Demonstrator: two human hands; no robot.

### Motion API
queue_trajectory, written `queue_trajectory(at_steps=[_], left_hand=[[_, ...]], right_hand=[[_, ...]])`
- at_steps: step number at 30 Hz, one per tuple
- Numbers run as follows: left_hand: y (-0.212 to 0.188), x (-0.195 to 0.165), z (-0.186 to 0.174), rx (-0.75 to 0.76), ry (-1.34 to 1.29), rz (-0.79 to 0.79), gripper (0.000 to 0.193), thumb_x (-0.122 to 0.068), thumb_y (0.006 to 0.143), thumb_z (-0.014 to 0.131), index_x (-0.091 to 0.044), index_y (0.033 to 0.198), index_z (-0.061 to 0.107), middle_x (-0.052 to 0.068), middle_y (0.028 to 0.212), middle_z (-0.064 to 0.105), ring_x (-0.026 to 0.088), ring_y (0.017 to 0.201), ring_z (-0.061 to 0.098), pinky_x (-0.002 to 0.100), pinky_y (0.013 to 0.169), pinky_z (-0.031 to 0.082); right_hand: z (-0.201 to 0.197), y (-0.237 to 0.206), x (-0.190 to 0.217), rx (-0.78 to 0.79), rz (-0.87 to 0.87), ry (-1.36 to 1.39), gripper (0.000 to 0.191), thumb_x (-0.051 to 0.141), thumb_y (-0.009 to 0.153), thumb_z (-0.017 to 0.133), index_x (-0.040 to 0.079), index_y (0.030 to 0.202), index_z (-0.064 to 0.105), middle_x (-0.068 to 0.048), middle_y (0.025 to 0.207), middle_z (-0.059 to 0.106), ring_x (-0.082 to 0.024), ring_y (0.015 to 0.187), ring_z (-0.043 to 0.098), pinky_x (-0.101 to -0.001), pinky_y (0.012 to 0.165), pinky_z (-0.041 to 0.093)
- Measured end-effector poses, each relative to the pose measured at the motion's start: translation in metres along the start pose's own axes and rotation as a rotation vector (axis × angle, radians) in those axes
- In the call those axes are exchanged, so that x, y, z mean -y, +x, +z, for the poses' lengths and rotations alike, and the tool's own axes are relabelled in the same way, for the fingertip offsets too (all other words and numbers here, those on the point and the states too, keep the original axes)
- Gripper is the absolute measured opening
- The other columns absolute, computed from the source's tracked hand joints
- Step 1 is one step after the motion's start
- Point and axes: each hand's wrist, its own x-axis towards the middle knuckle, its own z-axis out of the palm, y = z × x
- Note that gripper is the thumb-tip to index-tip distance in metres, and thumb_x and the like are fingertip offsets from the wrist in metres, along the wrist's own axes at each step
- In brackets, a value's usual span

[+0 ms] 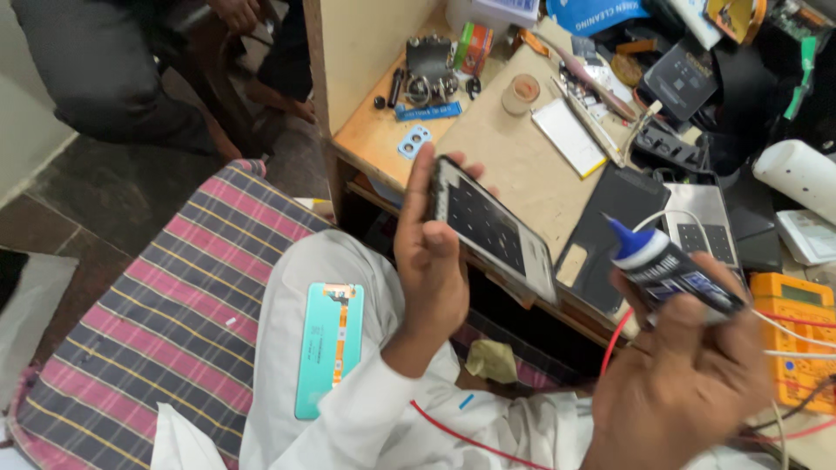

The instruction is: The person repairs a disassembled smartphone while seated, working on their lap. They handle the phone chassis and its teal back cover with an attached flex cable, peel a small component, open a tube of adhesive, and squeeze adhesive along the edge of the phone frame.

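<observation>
My left hand (428, 261) grips an opened phone body (492, 228) by its left edge, held tilted above my lap with its dark inside facing up. My right hand (684, 383) is closed around a black glue bottle (666, 270) with a blue pointed nozzle, its tip aimed up and left, a little to the right of the phone. A teal phone screen panel (329, 346) with an orange flex cable lies on my white-clad thigh, below the left hand.
A wooden workbench (514, 152) holds a tape roll (522, 93), a white flat battery (570, 137), a dark phone back (610, 226), small tools and clutter. An orange multimeter (801, 339) with red and white leads sits right. A plaid cushion (174, 305) lies left; another person's legs (104, 70) stand top left.
</observation>
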Motion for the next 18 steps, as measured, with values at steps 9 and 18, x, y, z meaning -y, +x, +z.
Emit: queue_trajectory(at_steps=[9,18], left_hand=[[-0.008,0.042,-0.05,0.09,0.352,0.083,0.112,-0.043,0.087,0.087,0.0,0.167,0.022,0.02,0.164,0.042,0.027,0.146,0.052,0.043,0.125,0.049],[-0.017,0.044,-0.059,0.137,0.468,0.088,0.132,-0.029,0.082,0.093,-0.012,0.166,-0.007,0.03,0.162,0.045,0.03,0.136,0.061,0.039,0.119,0.055]], right_hand=[[0.048,0.031,-0.059,0.097,0.311,0.253,0.029,0.007,0.111,0.062,-0.01,0.134,0.06,-0.014,0.119,0.07,-0.019,0.108,0.07,-0.0393,0.104,0.061],[0.042,0.033,-0.06,0.252,0.35,-0.518,0.034,0.008,0.103,0.067,-0.01,0.131,0.067,-0.015,0.104,0.073,-0.01,0.08,0.061,-0.019,0.068,0.044]])
